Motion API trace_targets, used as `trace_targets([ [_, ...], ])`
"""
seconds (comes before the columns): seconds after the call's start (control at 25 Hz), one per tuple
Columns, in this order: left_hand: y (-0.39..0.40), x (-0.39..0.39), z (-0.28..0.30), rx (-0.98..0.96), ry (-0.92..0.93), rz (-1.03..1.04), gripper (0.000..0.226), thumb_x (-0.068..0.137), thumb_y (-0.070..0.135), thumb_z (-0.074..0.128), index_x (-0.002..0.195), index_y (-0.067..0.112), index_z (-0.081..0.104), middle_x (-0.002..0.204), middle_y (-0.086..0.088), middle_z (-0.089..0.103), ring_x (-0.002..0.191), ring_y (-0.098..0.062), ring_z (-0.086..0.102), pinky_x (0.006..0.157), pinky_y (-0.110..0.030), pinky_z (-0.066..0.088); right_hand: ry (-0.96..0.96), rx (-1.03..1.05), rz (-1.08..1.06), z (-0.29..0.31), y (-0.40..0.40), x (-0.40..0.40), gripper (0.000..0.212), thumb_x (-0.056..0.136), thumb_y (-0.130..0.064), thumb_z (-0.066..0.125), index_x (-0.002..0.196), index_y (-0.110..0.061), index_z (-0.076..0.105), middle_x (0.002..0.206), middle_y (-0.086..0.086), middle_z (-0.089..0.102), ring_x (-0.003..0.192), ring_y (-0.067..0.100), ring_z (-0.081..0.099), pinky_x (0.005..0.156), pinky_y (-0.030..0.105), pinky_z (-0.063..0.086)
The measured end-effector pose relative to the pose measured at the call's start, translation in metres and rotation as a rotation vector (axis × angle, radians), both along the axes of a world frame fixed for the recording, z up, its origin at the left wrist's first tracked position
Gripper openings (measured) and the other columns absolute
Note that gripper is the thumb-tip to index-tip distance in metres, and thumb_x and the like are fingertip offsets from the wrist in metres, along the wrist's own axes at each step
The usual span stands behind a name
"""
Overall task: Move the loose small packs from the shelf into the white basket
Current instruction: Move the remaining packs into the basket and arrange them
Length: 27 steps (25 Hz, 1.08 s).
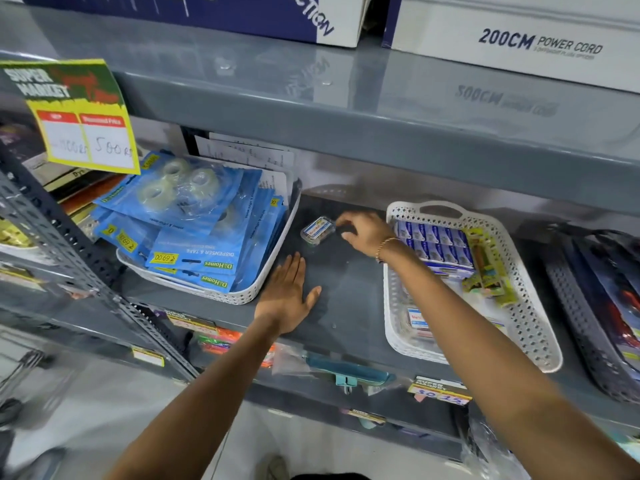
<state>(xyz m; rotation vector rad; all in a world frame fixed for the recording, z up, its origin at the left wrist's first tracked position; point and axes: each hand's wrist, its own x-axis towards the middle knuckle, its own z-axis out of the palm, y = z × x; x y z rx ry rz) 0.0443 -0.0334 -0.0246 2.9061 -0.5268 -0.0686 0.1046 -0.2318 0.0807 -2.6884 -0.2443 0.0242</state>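
One small clear pack (317,232) with a blue and red label lies on the grey shelf (346,292), between two baskets. My right hand (365,233) reaches in from the right, and its curled fingertips pinch the pack's right end. A gold bracelet sits on that wrist. My left hand (287,292) lies flat and open on the shelf, nearer the front edge and apart from the pack. The white basket (393,306) stands to the right. It holds rows of small blue boxes (433,244), green and yellow packs (488,268) and a similar small pack (417,320).
Another white basket (273,268), at the left, is full of blue tape-dispenser packs (194,216). A dark basket (581,317) stands at the far right. The upper shelf (381,109) hangs low overhead and carries cardboard boxes. A yellow price sign (83,133) hangs at the upper left.
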Motion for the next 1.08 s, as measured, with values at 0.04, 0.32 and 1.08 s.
trace_targets([
  [0.04,0.000,0.000,0.000,0.008,-0.004,0.003,0.077,0.096,0.057,0.016,0.151,0.007,-0.003,0.162,-0.007,-0.003,0.149,-0.018,-0.006,0.120,-0.031,-0.006,-0.016,-0.090,0.052,-0.009,0.015,0.012,0.043,0.085,-0.007,0.056,0.127,-0.019,0.056,0.137,0.007,0.056,0.126,0.027,0.051,0.108,0.038,0.041],
  [0.32,-0.003,0.002,-0.003,0.040,0.003,0.009,0.078,0.095,0.057,0.013,0.150,0.006,-0.007,0.162,-0.009,-0.006,0.149,-0.019,-0.009,0.120,-0.032,-0.007,0.089,-0.543,0.210,-0.047,0.050,0.044,0.076,0.079,0.002,0.057,0.146,-0.018,0.025,0.156,0.002,0.025,0.144,0.023,0.021,0.119,0.045,0.014],
  [1.08,-0.016,0.001,-0.005,0.042,0.009,0.053,0.076,0.096,0.047,0.023,0.149,-0.001,-0.004,0.160,-0.019,-0.005,0.149,-0.028,-0.007,0.122,-0.037,-0.004,0.226,-0.035,-0.360,0.044,-0.173,-0.123,0.054,0.062,-0.012,0.084,0.112,-0.014,0.063,0.114,0.006,0.066,0.099,0.018,0.058,0.087,0.026,0.046],
])
